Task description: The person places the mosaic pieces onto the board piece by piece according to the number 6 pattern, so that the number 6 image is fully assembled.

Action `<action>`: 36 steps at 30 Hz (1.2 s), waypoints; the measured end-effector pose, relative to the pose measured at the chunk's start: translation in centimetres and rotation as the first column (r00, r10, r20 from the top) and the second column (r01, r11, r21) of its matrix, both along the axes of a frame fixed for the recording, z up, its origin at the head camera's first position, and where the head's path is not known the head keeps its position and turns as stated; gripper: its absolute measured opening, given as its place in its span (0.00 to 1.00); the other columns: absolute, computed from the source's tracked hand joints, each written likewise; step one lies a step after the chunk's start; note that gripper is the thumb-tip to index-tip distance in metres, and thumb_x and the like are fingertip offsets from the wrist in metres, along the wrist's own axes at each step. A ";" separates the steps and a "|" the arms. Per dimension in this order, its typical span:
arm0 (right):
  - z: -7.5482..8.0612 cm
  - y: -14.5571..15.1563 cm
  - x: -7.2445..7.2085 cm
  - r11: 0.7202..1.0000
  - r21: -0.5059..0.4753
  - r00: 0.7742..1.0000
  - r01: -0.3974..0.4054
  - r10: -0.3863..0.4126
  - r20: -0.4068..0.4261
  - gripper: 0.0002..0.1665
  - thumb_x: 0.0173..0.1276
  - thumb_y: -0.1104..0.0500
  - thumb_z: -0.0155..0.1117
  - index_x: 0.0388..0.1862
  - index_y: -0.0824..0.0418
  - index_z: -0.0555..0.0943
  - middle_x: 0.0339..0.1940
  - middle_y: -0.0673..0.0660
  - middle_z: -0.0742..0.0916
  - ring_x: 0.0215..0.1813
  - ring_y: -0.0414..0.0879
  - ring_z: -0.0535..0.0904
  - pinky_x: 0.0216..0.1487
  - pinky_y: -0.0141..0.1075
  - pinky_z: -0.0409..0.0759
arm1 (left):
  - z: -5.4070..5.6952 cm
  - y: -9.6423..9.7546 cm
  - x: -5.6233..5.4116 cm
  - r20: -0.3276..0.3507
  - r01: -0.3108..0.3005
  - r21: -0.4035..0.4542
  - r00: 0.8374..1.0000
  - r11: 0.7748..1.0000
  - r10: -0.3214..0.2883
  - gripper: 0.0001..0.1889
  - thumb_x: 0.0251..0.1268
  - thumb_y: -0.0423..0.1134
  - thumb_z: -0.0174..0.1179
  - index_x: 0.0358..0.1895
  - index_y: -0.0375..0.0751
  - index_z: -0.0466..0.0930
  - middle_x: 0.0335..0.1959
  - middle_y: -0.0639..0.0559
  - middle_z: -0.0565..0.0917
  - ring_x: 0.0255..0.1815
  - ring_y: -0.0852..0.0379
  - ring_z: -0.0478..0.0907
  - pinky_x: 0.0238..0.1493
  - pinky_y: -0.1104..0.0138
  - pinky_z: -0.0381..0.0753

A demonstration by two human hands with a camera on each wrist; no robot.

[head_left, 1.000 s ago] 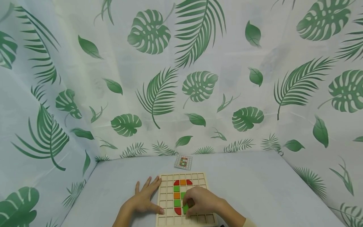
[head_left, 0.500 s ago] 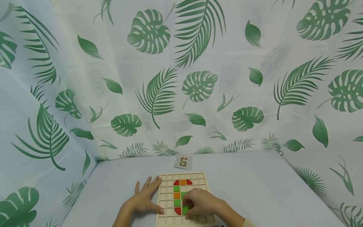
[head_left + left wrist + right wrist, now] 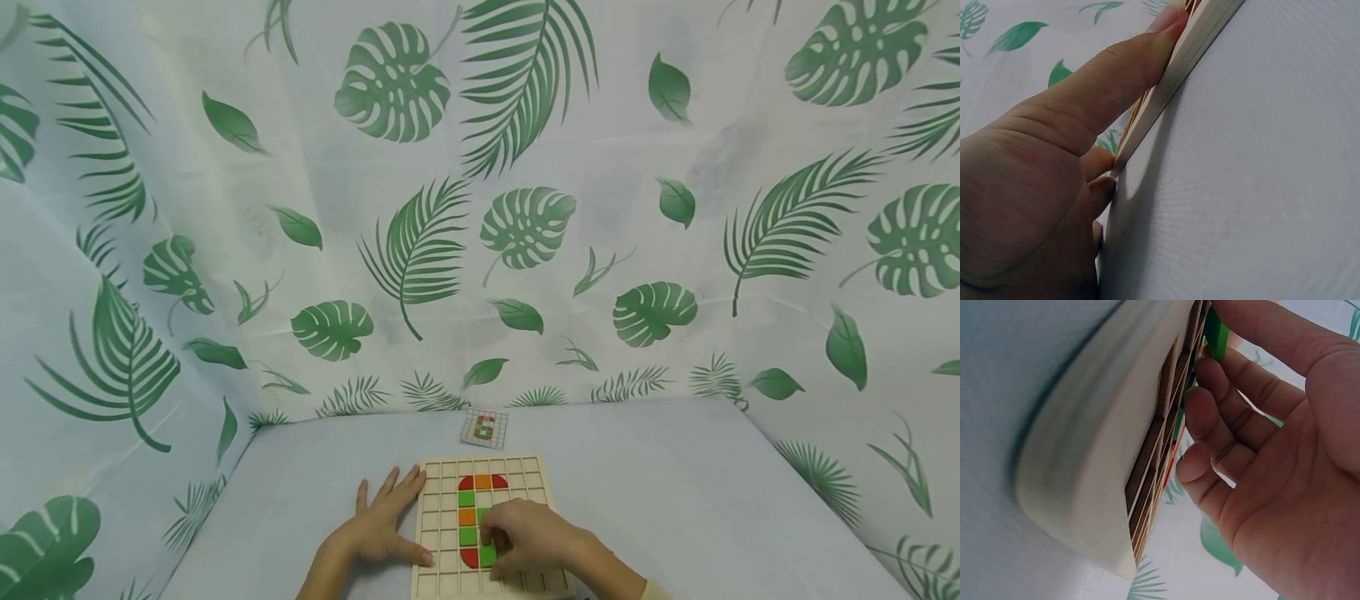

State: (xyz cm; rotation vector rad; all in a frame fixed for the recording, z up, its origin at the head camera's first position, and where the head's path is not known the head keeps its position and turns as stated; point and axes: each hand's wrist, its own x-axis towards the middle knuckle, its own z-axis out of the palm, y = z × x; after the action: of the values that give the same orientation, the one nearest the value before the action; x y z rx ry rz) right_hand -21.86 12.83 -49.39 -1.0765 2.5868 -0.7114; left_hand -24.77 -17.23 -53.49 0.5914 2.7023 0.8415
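A wooden grid board (image 3: 437, 540) lies on the table, with red, orange and green tiles set in its cells. My right hand (image 3: 536, 533) is over the board's middle and pinches a green tile (image 3: 1216, 334) between thumb and fingers. In the head view that green tile sits beside a red rounded tile (image 3: 469, 558), in or at a cell; how deep it sits cannot be told. Fingers partly cover another green tile (image 3: 483, 515). My left hand (image 3: 378, 529) rests spread at the board's left side, its thumb on the rim and its fingertips against the edge.
A small pattern card (image 3: 484, 428) showing a tiled 6 lies behind the board. The pale table (image 3: 675, 492) extends to both sides. A white curtain with green leaf prints (image 3: 525, 333) encloses the back and sides.
The green tile in the right hand was tilted and has come down flatter beside the red rounded tile. The right hand has shifted very slightly; the left hand stays in place.
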 end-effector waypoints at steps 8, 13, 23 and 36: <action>0.0 0.1 0.1 1.000 -0.007 1.000 -0.001 0.001 0.003 0.17 0.56 0.48 0.84 0.40 0.48 0.86 0.29 0.36 0.82 0.32 0.29 0.73 0.34 0.24 0.75 | 0.1 0.0 0.0 -0.003 0.011 0.004 1.000 1.000 -0.011 0.69 0.39 0.71 0.78 0.85 0.48 0.51 0.88 0.46 0.49 0.87 0.33 0.34 0.70 0.25 0.15; 0.0 0.1 0.1 1.000 0.005 1.000 0.002 -0.002 -0.011 0.16 0.57 0.47 0.83 0.40 0.48 0.86 0.29 0.36 0.81 0.32 0.29 0.73 0.36 0.24 0.75 | 0.1 0.0 0.1 0.001 0.005 0.002 1.000 1.000 -0.005 0.69 0.39 0.72 0.78 0.85 0.48 0.52 0.88 0.46 0.49 0.87 0.33 0.34 0.70 0.25 0.15; -0.1 0.3 -0.1 1.000 0.011 0.998 -0.014 0.015 -0.059 0.13 0.58 0.48 0.82 0.37 0.47 0.86 0.30 0.36 0.82 0.33 0.28 0.73 0.35 0.24 0.75 | 0.3 0.1 0.2 0.003 -0.004 -0.003 1.000 1.000 0.004 0.70 0.38 0.71 0.79 0.85 0.47 0.52 0.87 0.45 0.50 0.87 0.32 0.35 0.71 0.25 0.16; 3.4 7.3 -1.5 0.988 -0.120 0.995 0.092 -0.086 0.057 0.15 0.66 0.51 0.77 0.48 0.55 0.87 0.37 0.47 0.87 0.35 0.34 0.78 0.35 0.30 0.80 | 0.4 0.2 0.0 0.020 0.003 -0.004 1.000 1.000 -0.002 0.69 0.39 0.71 0.78 0.85 0.47 0.52 0.87 0.46 0.49 0.87 0.33 0.34 0.71 0.25 0.15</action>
State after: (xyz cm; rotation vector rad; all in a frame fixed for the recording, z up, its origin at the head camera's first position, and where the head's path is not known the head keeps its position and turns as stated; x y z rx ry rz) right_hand -23.40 20.09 -46.01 -0.9678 2.5898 -0.9183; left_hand -24.72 -17.06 -53.05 0.5824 2.6842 0.8368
